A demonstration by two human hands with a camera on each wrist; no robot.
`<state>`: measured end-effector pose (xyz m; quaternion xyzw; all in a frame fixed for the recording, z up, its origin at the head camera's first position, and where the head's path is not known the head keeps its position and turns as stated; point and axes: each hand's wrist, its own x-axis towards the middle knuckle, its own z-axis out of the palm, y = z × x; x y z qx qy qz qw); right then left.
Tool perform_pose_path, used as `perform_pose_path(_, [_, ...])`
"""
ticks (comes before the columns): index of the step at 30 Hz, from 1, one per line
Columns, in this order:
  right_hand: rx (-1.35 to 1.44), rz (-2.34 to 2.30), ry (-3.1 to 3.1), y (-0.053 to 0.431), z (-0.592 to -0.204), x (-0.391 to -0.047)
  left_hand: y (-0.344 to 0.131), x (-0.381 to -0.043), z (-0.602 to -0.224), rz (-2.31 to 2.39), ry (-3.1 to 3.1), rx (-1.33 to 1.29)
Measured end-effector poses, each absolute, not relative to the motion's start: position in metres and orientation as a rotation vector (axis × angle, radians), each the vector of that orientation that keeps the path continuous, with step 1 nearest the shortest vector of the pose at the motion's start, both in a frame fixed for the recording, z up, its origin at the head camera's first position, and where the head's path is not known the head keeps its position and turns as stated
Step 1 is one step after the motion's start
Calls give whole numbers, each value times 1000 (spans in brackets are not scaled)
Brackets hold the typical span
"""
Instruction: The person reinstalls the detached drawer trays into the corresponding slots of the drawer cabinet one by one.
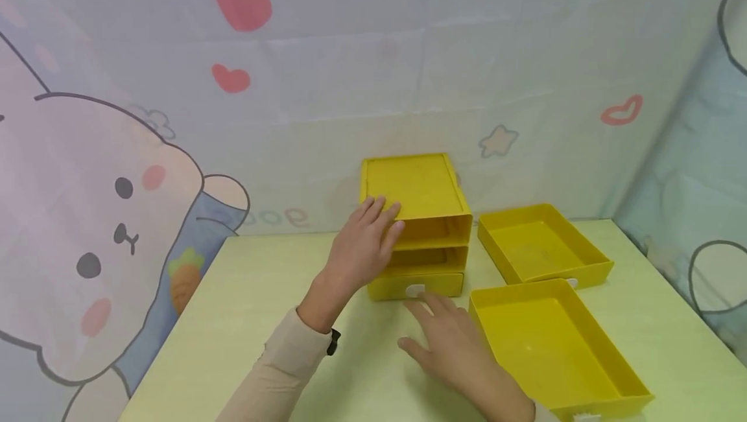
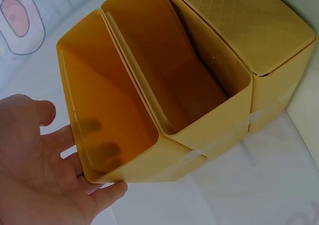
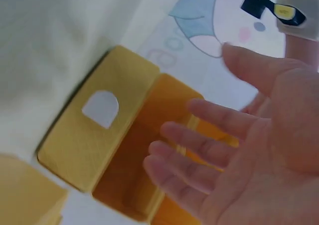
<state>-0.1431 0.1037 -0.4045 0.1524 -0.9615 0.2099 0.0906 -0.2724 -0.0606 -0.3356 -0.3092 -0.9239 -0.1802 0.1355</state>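
Observation:
A yellow drawer cabinet (image 1: 414,185) stands against the back wall, its upper two compartments without drawers. Its bottom drawer (image 1: 385,289) is pushed in, with a white tab (image 3: 102,108) on the front. My left hand (image 1: 362,247) rests on the cabinet's top front left corner; in the left wrist view its fingers (image 2: 62,137) lie loosely spread along the outside of the top compartment (image 2: 109,105). My right hand (image 1: 452,344) hovers in front of the bottom drawer with nothing in it, fingers extended and parted, fingertips close below the tab.
Two pulled-out yellow drawers lie on the table to the right: a rear drawer (image 1: 539,244) beside the cabinet and a front drawer (image 1: 548,344) near my right forearm. Behind the table (image 1: 233,318) hangs a printed cloth (image 1: 350,85).

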Motion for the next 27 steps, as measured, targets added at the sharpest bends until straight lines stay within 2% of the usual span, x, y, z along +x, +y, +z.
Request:
perform_pose_path(8, [721, 700, -2894, 151, -405, -116, -57, -268, -351, -504, -2708, -916])
perform_pose_path(13, [762, 706, -3047, 190, -411, -105, -53, -268, -349, -512, -2728, -934])
perform_pose_path(20, [891, 435, -3006, 235, -438, -98, -56, -267, -342, -511, -2748, -908])
perform_pose_path(27, [1027, 530, -2761, 281, -479, -91, -59, -265, -341, -526, -2722, -919])
